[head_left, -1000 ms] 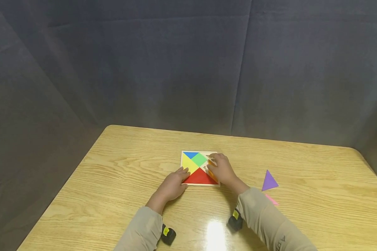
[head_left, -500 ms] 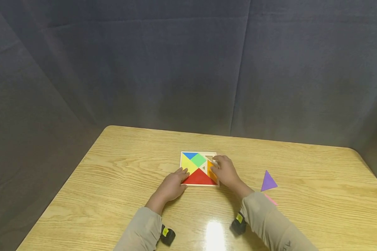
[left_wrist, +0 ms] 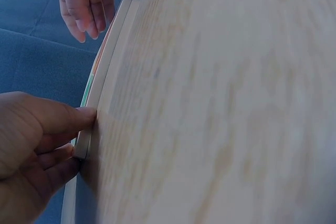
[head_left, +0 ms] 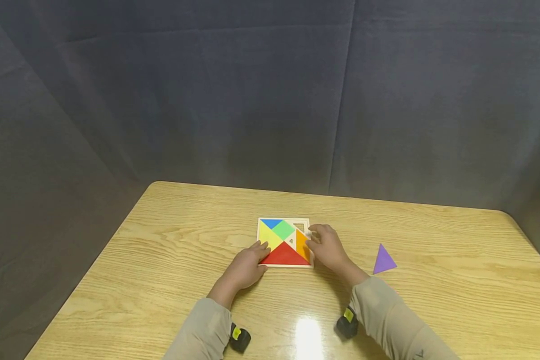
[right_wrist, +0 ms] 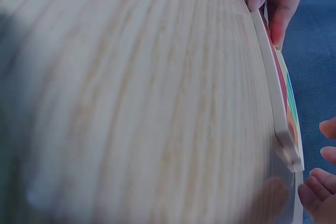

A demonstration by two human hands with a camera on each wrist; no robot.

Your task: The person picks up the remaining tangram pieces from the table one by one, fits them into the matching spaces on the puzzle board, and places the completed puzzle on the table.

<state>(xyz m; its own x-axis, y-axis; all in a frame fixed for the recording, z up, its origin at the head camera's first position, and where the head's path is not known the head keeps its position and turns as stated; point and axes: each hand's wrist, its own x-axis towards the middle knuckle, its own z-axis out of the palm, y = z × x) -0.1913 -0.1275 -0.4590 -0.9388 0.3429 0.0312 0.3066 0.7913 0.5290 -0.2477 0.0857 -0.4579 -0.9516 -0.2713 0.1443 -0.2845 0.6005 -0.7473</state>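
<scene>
Dark cloth hangs behind a table. On it lies the tray, its near left corner pinched by the left hand; the right hand, fingers loose and holding nothing, is beside its right edge. Inset: red triangle, yellow triangle. Well to the right lies a purple triangle. Also inset: green square, orange piece, blue triangle.

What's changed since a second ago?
The right hand has drawn rightward to the right edge of the pale wooden puzzle tray, uncovering more of the orange parallelogram. The small pink piece is now hidden, apparently by the beige right sleeve. The left hand still grips the tray; the purple triangle stayed put.
</scene>
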